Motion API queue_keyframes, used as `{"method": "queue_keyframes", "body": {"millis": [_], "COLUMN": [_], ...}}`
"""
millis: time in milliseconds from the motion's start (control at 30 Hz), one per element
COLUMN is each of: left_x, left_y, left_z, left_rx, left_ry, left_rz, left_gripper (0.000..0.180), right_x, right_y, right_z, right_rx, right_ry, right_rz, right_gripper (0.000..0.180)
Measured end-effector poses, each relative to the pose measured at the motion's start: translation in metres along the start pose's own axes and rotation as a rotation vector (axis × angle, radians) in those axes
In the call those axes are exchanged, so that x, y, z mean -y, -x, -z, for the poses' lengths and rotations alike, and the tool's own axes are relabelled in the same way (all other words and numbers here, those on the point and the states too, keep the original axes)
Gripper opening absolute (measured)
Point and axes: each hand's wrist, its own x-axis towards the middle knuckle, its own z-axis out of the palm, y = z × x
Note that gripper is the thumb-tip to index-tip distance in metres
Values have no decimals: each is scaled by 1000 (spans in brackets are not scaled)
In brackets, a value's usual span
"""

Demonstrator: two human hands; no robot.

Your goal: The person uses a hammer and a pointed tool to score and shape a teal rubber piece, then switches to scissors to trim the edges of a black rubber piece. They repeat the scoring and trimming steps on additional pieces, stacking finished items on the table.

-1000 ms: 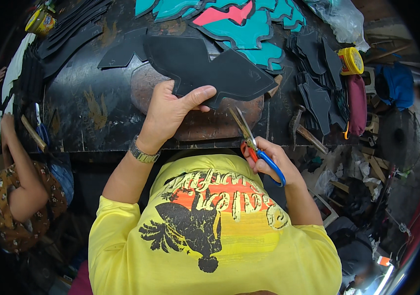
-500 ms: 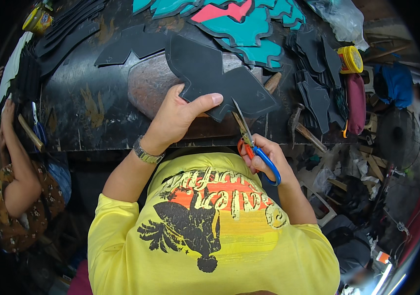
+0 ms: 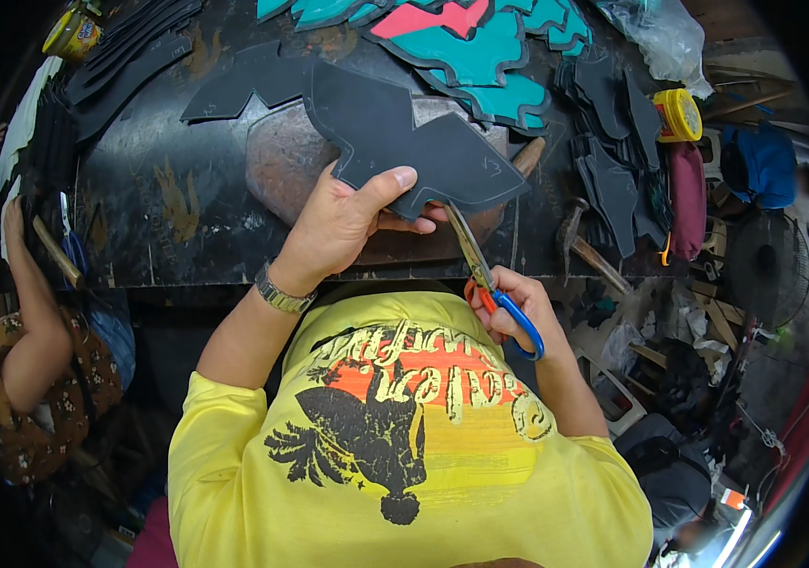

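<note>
My left hand (image 3: 357, 213) pinches the near edge of a black sheet-material piece (image 3: 400, 142), thumb on top and fingers underneath. The piece has a notched far edge and faint pale outlines on it. In my right hand (image 3: 515, 308) is a pair of scissors (image 3: 480, 265) with one blue and one orange handle. Its blade tips lie at the piece's near edge, just right of my left fingers. Below the piece, a brown slab (image 3: 281, 156) lies on the black table (image 3: 196, 251), partly hidden.
Teal cut pieces (image 3: 471, 57) with dark borders and a red one lie at the far side. Stacked black pieces (image 3: 603, 185), a hammer (image 3: 594, 251) and a yellow tub (image 3: 677, 115) are at right. At left, another person's arm (image 3: 35, 312) reaches to the table near other scissors (image 3: 68, 222).
The black piece has shifted slightly left and turned a little in my left hand. The scissor blades are closer together. The person at left has moved an arm.
</note>
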Motion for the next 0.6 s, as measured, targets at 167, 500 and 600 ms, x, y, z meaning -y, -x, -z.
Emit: {"method": "queue_keyframes", "body": {"millis": [167, 500, 600], "left_x": [0, 2, 3], "left_y": [0, -2, -2], "left_z": [0, 0, 1], "left_rx": [-8, -8, -12], "left_ry": [-13, 5, -5], "left_rz": [12, 7, -1], "left_gripper": [33, 31, 30], "right_x": [-1, -2, -3], "right_y": [0, -3, -3], "right_z": [0, -3, -4], "right_rx": [-9, -10, -34], "right_ry": [3, -44, -34], "right_rz": [-17, 25, 36], "right_gripper": [20, 22, 24]}}
